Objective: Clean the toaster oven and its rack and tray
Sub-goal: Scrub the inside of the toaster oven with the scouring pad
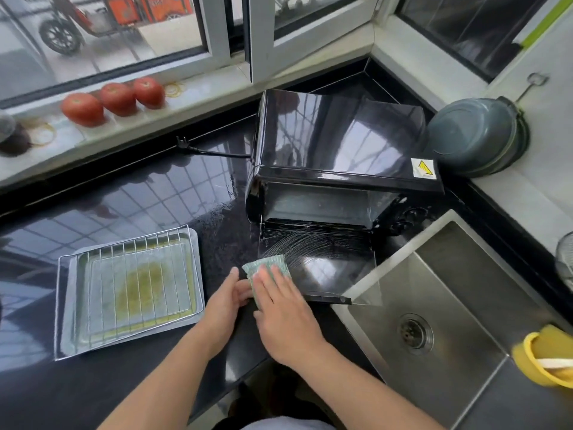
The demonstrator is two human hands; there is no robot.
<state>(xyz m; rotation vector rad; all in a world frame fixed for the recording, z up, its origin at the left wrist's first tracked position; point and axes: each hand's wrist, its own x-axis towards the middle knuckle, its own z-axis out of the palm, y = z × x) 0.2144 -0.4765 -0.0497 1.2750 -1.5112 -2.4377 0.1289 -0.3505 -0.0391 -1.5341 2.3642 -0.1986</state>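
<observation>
— What are the fingers doing?

— The right hand [283,311] lies flat, fingers straight and together, pressing a green sponge cloth [268,268] down on the open door [322,268] of the toaster oven [341,144]. The left hand [228,301] is just beside it, fingers curled in at the cloth's near-left edge; it seems to pinch that edge, though the fingertips are partly hidden by the right hand.

— And where on the door?

— At its front left corner. The door is folded down flat toward the person, and its glass carries pale curved wipe streaks behind the cloth. Its front right corner reaches over the rim of the steel sink [440,293].

— The oven itself?

— Black and glossy, standing on the black counter [124,200] toward the back right corner, where the window sill [198,88] turns. Its cord and plug [184,144] trail out to the left along the counter's back edge.

— The rack and tray?

— Well apart from the oven, toward the counter's front left. The wire rack [124,290] lies on top of the metal tray [192,274], and a yellowish-green stain shows in the tray's middle through the wires.

— Anything else about?

— Three tomatoes [116,99] in a row on the sill, a grey-green bowl [474,135] tipped on its side at the oven's right, and a yellow cup [542,358] at the sink's near right corner.
</observation>
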